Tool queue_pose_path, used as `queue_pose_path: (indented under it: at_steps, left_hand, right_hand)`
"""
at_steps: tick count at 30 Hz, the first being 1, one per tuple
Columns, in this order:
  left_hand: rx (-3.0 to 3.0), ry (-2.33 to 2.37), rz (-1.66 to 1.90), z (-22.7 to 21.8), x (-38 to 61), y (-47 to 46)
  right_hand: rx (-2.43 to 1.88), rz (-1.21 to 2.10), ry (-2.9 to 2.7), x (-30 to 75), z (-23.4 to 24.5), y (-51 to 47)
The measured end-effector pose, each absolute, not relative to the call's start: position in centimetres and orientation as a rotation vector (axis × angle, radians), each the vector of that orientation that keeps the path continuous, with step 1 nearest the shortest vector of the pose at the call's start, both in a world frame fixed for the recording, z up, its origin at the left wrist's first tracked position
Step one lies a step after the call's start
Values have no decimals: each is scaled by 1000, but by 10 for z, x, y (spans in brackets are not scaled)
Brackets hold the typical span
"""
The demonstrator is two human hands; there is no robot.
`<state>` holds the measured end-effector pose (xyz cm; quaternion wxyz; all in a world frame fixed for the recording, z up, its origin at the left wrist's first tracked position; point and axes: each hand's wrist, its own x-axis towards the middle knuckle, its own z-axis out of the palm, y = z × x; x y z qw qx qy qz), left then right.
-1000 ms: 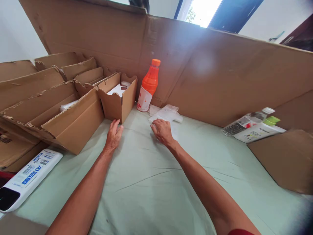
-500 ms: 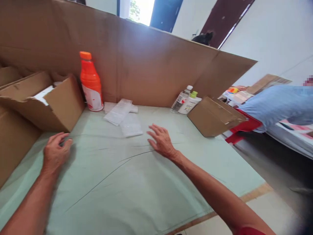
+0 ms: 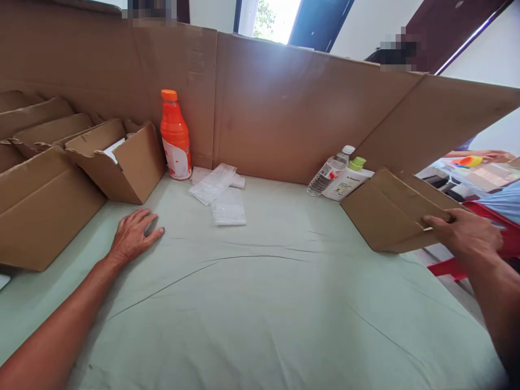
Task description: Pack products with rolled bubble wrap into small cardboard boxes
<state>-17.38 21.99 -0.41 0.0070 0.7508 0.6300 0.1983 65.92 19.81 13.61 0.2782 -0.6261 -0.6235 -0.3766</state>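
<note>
At the right, my right hand (image 3: 467, 233) is closed on the near upper edge of a tilted cardboard box (image 3: 377, 211), thumb and fingers pinching its wall. My left hand (image 3: 134, 233) lies on the green cloth (image 3: 260, 303) with its fingers loosely spread and nothing in them. Just beyond it stands an open cardboard box (image 3: 138, 168) with something white inside. Leaning together against the right-hand box are a clear plastic bottle (image 3: 327, 176) and a white bottle with a green cap (image 3: 345, 181). What the right-hand box holds is hidden.
An orange bottle (image 3: 175, 141) stands by the tall cardboard wall (image 3: 284, 108) at the back. Bubble wrap pouches (image 3: 228, 208) lie before it. More cardboard boxes (image 3: 40, 200) line the left side. A red stool (image 3: 450, 268) and another person's blue clothing (image 3: 506, 200) are at far right.
My right hand has moved from over the cloth to the right and taken hold of the box's edge. The view has turned right; my left hand still rests on the cloth.
</note>
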Motion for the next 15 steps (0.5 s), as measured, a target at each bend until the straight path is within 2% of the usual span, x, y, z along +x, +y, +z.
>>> queue_pose_path:
  at_steps: [3, 10, 12, 15]
  left_hand:
    - [2464, 1846, 550, -8, -157, 194]
    - [2814, 1217, 542, -12, -93, 81]
    - [2817, 1074, 577, -11, -80, 53]
    - [2685, 1011, 665, -9, -69, 28]
  right_hand:
    - [-1542, -926, -1782, 628, 135, 183]
    - [-1602, -815, -1852, 467, 136, 84]
    - [-1462, -807, -1945, 419, 139, 48]
    - [-1319, -610, -2065, 359, 140, -3]
